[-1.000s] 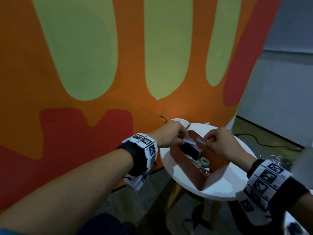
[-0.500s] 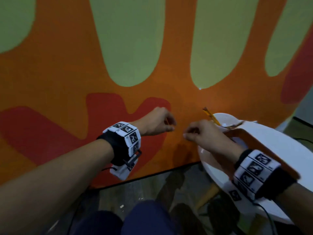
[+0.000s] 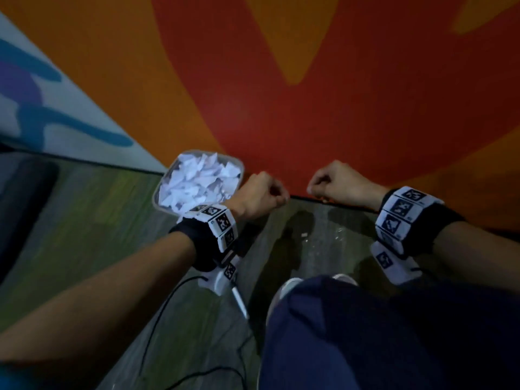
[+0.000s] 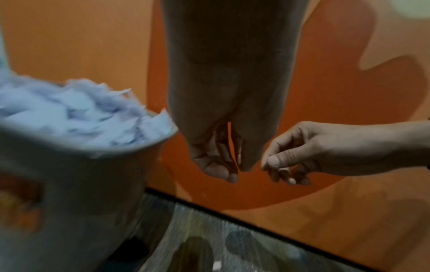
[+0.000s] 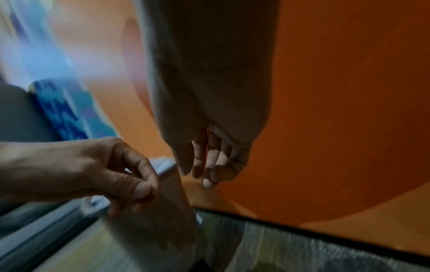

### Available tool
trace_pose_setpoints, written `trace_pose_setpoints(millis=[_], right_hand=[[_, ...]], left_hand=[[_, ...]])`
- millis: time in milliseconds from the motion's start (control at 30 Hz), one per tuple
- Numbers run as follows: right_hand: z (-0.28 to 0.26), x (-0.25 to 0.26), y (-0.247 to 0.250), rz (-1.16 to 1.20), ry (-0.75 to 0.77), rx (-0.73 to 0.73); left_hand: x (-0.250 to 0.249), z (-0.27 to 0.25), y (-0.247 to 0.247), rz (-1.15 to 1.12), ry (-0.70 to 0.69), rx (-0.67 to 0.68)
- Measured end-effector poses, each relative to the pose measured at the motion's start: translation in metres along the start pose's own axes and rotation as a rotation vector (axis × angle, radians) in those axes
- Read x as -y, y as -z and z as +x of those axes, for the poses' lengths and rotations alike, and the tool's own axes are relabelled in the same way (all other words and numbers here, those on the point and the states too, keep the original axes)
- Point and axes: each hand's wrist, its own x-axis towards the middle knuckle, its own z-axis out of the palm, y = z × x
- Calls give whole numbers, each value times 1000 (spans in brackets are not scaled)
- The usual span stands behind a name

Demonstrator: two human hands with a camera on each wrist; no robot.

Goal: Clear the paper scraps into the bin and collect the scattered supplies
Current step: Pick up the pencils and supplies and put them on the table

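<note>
A grey bin (image 3: 239, 168) heaped with white paper scraps (image 3: 197, 181) stands on the floor against the painted wall. My left hand (image 3: 281, 197) hovers just right of the bin's rim, fingers curled and thumb pressed to the forefinger. My right hand (image 3: 312, 188) is a short way further right, curled the same way. In the left wrist view the bin (image 4: 149, 145) and its scraps (image 4: 76, 114) are at left. A pale sliver of paper shows under the thumb of my right hand (image 4: 274, 165), and pale bits show inside my left hand (image 4: 230, 173). The right wrist view shows my left hand (image 5: 149, 189) pinching.
An orange and red wall (image 3: 309, 108) runs close behind the hands. One small white scrap (image 3: 304, 235) lies on the grey floor below them. My leg in dark blue trousers (image 3: 365, 333) and a shoe (image 3: 284, 291) are at bottom right. A black cable (image 3: 168, 305) trails on the floor.
The view has swung left and down from the white table and red box to the bin on the floor. Both hands, still pinched, have moved left with it to beside the bin.
</note>
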Motion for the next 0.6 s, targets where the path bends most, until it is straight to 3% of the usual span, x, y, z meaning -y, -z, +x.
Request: trace_pose_setpoints(millis=[100, 233, 400, 600], right_hand=[[31, -7, -55, -72, 30, 217], [51, -14, -105, -173, 93, 388], [70, -12, -128, -196, 126, 508], [96, 1, -138, -182, 96, 660]], left_hand=[[59, -16, -32, -61, 131, 51], [101, -37, -60, -131, 190, 98], [144, -65, -88, -105, 258, 196], [199, -84, -123, -132, 551, 144]])
